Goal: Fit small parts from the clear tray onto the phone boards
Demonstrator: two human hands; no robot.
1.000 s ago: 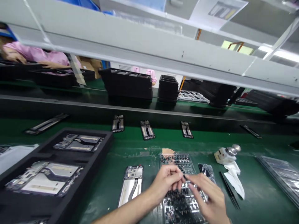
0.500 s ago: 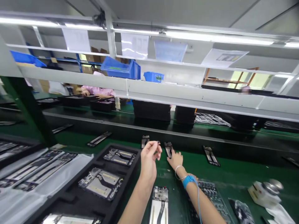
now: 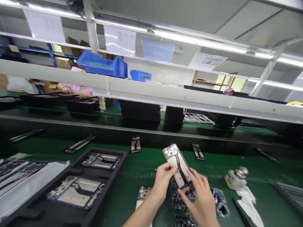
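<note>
My right hand (image 3: pixel 201 198) grips the lower end of a phone frame (image 3: pixel 175 158) and holds it tilted above the green bench. The fingertips of my left hand (image 3: pixel 163 180) pinch the frame's left edge; I cannot tell whether a small part sits between them. Under both hands lies a clear parts tray (image 3: pixel 181 209) of small dark components. A second phone frame (image 3: pixel 142 192) lies flat beneath my left forearm.
A black foam tray (image 3: pixel 78 171) with several phone frames stands at left, white sheets beside it. Two frames (image 3: pixel 135 145) (image 3: pixel 198 152) lie on the belt. At right are a dispenser bottle (image 3: pixel 235 176), cloth (image 3: pixel 249 196), tweezers (image 3: pixel 241 213) and a plastic bag (image 3: pixel 219 201). A person's pink sleeve (image 3: pixel 75 90) shows across the belt.
My right hand has lifted a phone frame off the belt and drawn it back over the parts tray. My left hand came down from mid-air onto the frame's edge.
</note>
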